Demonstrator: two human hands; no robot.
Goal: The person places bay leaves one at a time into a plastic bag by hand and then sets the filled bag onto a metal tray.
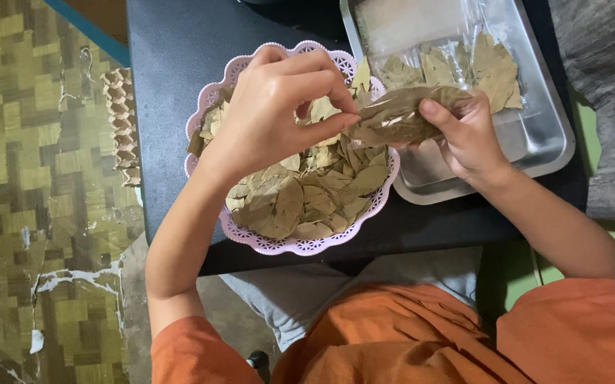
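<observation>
While the person's orange sleeves and grey lap fill the near edge of the view, both hands work above a dark bench. Nearest lies a pink lace-rimmed plastic basket, well stocked with loose dried bay leaves, so much appears left to pack. Above it the left hand is pinched, thumb and fingertips closed on leaves at the mouth of a small clear plastic bag. The right hand grips that bag from beneath, holding it on its side between basket and tray; it already looks fairly full of leaves, so this bag seems close to done. Farther off, a steel tray holds more clear bags of leaves, apparently finished ones, though their count cannot be told.
</observation>
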